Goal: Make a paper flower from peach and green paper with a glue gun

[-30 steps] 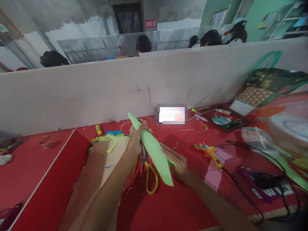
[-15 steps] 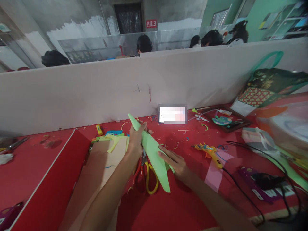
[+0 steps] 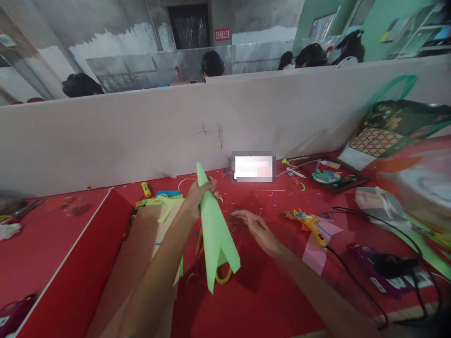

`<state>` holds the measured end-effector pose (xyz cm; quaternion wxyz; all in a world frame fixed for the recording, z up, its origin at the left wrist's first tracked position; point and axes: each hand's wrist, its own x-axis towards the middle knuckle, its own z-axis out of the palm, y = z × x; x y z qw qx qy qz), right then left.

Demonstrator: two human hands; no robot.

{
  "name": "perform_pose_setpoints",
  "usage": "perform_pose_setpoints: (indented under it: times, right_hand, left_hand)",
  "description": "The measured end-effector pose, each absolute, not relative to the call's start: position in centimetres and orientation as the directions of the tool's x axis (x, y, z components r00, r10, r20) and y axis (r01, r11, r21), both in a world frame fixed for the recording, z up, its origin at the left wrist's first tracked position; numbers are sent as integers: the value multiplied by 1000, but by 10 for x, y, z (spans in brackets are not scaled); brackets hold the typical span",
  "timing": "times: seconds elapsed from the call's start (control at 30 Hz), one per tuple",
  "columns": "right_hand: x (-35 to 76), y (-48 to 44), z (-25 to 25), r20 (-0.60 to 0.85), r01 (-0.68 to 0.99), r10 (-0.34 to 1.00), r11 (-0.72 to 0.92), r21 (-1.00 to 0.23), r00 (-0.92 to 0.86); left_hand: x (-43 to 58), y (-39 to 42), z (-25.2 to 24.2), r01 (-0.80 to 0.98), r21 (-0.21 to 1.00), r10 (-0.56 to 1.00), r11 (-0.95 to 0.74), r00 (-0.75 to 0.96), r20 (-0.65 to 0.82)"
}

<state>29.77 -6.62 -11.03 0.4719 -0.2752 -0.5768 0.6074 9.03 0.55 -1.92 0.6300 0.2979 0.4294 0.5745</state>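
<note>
A light green sheet of paper, rolled into a narrow cone [image 3: 212,230], is gripped near its pointed top by my left hand [image 3: 201,197]. Its wide lower end splits into two flaps that hang over the table. Just right of the paper, my right hand [image 3: 256,227] hovers with fingers stretched out, apart from it and holding nothing. Beneath the cone lies a pair of scissors, mostly covered; part of the yellow handle [image 3: 224,277] shows.
A yellow hot glue gun [image 3: 310,225] lies on pink paper [image 3: 314,256] at right, its black cord running forward. Cardboard [image 3: 137,253] lies at left beside a red divider [image 3: 73,272]. A blurred-out screen [image 3: 253,168] stands against the white partition [image 3: 141,141]. People sit beyond it.
My right hand has let go of the green paper and moved slightly right. The paper has turned more upright in my left hand, its lower end swinging left, and its flaps now show.
</note>
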Motion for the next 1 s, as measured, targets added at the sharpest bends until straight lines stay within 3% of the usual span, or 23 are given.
perform_pose_setpoints:
  times: [0.07,0.17,0.27,0.4,0.57,0.8,0.9,1.0]
  right_hand:
    - [289,-71,-111,90,-360,859,-114,-926,-503]
    - [278,-80,-112,-73,-390,818,-348,-853,-570]
    - [269,-86,-118,-232,-425,852,-448,-786,-469]
    - [262,-87,-124,-373,-501,864,-501,-706,-339]
    - [264,-81,-122,-377,-582,880,-474,-660,-289]
    - [261,-85,-121,-343,-552,882,-470,-689,-323]
    - [259,-87,-124,-267,-483,876,-450,-752,-400]
    - [262,-81,-123,-139,-372,934,-263,-890,-328]
  left_hand:
    - [114,-2,-33,-414,885,977,213,65,-205]
    - [142,-11,-50,-253,948,981,193,34,-191]
    - [155,-17,-55,-115,982,989,149,-3,-151]
    - [155,-23,-51,-123,972,978,201,88,-191]
    - [150,-32,-63,-132,966,951,222,249,-185]
    - [150,-46,-79,-199,951,966,238,147,-211]
    - [145,-47,-71,-240,939,969,246,90,-231]
    - [135,-44,-58,-297,915,961,274,43,-273]
